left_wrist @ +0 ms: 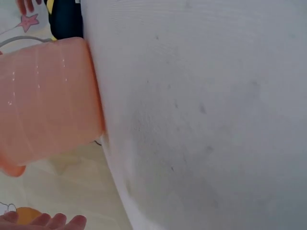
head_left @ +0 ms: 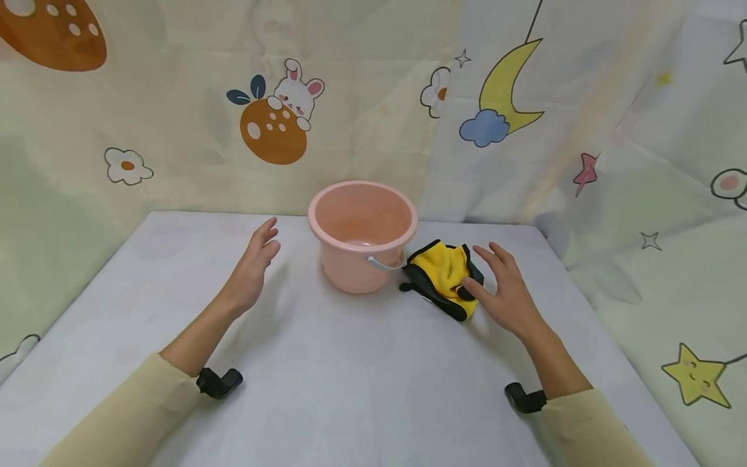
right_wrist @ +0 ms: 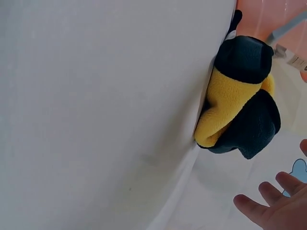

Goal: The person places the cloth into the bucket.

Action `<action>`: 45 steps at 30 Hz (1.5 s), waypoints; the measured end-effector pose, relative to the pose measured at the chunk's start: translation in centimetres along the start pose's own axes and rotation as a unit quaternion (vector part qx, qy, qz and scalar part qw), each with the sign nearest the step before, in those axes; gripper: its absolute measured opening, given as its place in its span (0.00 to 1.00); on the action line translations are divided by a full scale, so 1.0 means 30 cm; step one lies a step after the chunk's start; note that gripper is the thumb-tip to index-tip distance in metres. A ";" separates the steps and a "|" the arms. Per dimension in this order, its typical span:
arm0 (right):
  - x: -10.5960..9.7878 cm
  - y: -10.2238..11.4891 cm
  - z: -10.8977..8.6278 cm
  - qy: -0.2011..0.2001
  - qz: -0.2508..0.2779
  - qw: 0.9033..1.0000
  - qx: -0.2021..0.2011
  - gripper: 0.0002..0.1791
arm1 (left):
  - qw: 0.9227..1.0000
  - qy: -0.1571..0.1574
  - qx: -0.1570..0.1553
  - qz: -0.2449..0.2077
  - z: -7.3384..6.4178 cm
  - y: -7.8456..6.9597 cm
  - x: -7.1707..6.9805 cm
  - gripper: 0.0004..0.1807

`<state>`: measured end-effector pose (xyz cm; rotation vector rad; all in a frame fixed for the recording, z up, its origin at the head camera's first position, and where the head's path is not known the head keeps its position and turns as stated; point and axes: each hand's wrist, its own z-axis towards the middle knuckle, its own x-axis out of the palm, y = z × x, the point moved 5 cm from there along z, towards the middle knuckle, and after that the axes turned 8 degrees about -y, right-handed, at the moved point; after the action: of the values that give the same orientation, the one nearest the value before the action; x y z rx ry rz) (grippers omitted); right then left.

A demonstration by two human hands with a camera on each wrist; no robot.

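A pink bucket (head_left: 356, 266) with a pale handle stands upright towards the back of the table. Just right of it lies a crumpled yellow and black cloth item (head_left: 441, 272), also visible in the right wrist view as a folded fleecy bundle (right_wrist: 230, 105); its exact kind is unclear. My left hand (head_left: 248, 275) hovers left of the bucket, fingers extended, holding nothing. On the other side my right hand (head_left: 506, 292) is spread just beside the cloth item; in the right wrist view its fingers (right_wrist: 252, 208) are apart from the cloth.
The white table (head_left: 350, 376) carries both things, and its back edge meets a printed curtain (head_left: 373, 97) with cartoon figures. Black wrist cameras (head_left: 218, 383) sit at both sleeve cuffs.
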<state>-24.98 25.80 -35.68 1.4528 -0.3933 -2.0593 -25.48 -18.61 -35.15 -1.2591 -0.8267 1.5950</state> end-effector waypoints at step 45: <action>0.179 0.039 0.061 0.147 -0.062 0.987 0.029 0.42 | 0.981 -0.036 -0.092 -0.164 0.113 -0.047 0.225 0.39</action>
<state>-27.59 21.43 -38.43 1.8255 -0.2507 -1.8988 -28.82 -11.70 -35.41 -1.1265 -1.1851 1.3270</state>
